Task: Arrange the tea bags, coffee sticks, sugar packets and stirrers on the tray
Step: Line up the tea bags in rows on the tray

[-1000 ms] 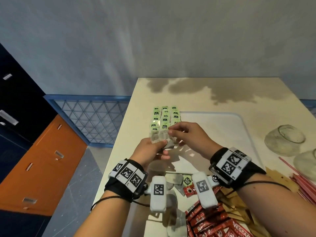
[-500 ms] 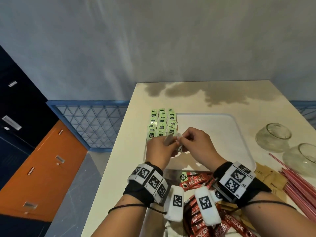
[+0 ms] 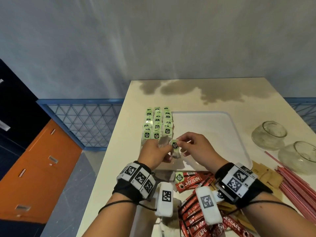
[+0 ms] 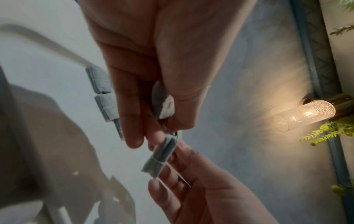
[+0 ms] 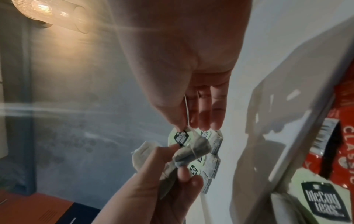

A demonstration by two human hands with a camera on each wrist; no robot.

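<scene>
Red coffee sticks (image 3: 193, 206) heaped at 6 o'clock off the tray (image 3: 213, 134), brown sugar packets (image 3: 266, 177) and red stirrers (image 3: 297, 183) at 4 o'clock, all unplaced. Centre: left hand (image 3: 153, 153) gripping spare bags, right hand (image 3: 196, 147) pinching a tea bag (image 3: 174, 145) by its tag, held above the tray's near-left part. Further, at 11 o'clock: tea bag rows (image 3: 157, 123) laid, three columns. Versus 0.5 s ago: tag now turned face-up, hands slightly apart.

2 glass bowls (image 3: 269, 137), 1 tray (image 3: 205, 130)
</scene>
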